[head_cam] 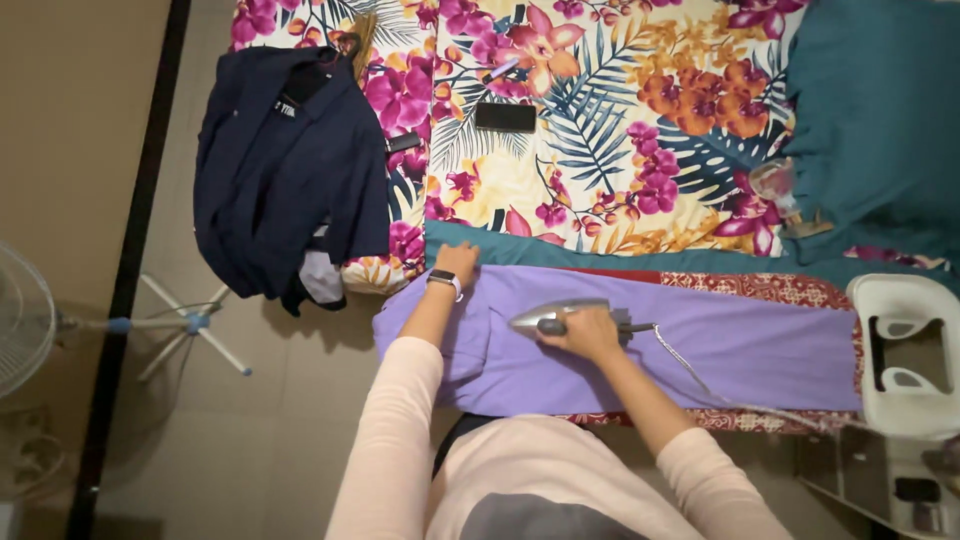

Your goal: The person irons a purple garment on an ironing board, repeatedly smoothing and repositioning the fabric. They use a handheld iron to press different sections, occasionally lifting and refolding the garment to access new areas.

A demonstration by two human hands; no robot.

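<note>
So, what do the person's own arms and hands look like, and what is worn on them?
Both arms wear long, pale pink sleeves of a soft top. The left sleeve is pushed up above the forearm, and so is the right sleeve. The left hand has a dark smartwatch with a light strap at the wrist. The right hand is bare, with no visible jewellery.

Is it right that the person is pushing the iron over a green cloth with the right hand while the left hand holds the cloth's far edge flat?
Not quite: the cloth is purple, not green, as the head view shows. The rest holds: the right hand grips the iron on it, and the left hand presses its far edge.
</note>
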